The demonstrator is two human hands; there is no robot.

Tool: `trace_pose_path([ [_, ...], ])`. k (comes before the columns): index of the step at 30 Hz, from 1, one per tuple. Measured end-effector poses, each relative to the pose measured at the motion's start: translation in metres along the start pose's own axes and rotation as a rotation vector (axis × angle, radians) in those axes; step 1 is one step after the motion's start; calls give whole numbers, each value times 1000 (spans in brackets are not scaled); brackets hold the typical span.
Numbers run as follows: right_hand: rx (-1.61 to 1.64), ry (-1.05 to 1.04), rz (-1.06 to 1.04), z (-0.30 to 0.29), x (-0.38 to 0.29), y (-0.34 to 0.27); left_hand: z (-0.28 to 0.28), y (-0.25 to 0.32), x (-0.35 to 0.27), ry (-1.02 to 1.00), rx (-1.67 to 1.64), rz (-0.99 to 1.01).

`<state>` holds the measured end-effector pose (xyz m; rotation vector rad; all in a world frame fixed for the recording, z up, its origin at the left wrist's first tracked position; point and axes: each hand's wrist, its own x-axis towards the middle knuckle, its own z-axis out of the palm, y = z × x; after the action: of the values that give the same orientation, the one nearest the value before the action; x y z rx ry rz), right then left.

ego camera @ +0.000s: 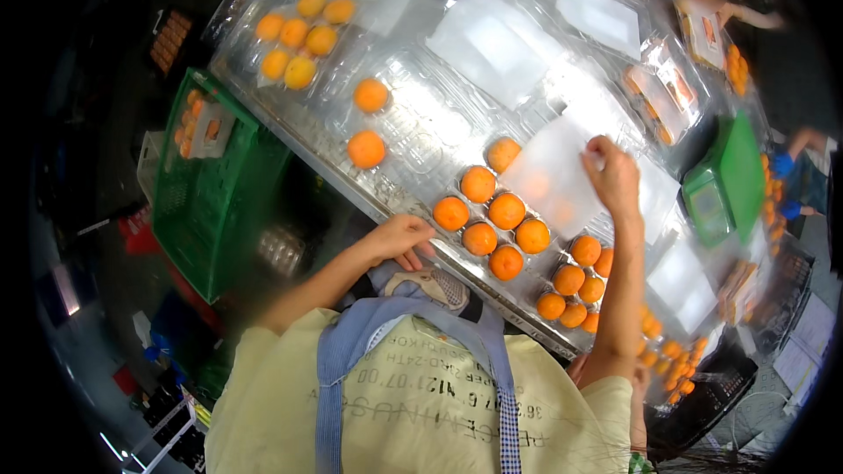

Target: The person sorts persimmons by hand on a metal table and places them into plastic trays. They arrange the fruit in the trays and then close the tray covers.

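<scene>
My right hand [612, 174] pinches the upper right edge of a thin translucent white sheet [550, 174], which hangs over part of a group of orange fruits [507, 211]. These fruits sit in a clear plastic tray near the front edge of the metal table. My left hand [402, 240] is at that edge, left of the tray, with its fingers loosely bent and nothing visible in them. Two loose-standing orange fruits [366, 149] lie farther left over clear plastic trays. To the right, beside my right forearm, another clear tray holds several orange fruits [569, 280].
A filled fruit tray [294, 33] stands at the upper left, near stacked white sheets [494, 39]. A green crate [217, 210] stands left of the table. A green container [721, 181] and packed trays [665, 92] lie right. Other people work at the far right.
</scene>
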<state>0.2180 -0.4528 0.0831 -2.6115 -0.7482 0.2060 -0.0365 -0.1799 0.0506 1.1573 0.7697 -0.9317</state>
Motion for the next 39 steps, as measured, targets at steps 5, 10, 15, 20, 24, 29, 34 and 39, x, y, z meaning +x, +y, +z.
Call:
trace_pose_path([
  [5,-115,214,-133,-24,44,15,-11,-7,-1,70,103,119],
  [10,-121,277,-110,-6,70,40,-7,-15,3,115,97,180],
  [15,-264,531,-130,4,63,30,-4,-13,3,136,88,204],
  [20,20,375,138,16,25,3,-4,-15,4,155,92,223],
  [24,-74,306,136,60,1,-11,-5,-9,7,144,128,208],
  [29,14,355,-58,78,10,-20,-9,-11,11,109,108,192],
  [34,1,408,73,69,13,-9,-7,-10,9,131,108,180],
  [39,58,510,25,52,2,-17,-9,-12,10,98,120,196],
])
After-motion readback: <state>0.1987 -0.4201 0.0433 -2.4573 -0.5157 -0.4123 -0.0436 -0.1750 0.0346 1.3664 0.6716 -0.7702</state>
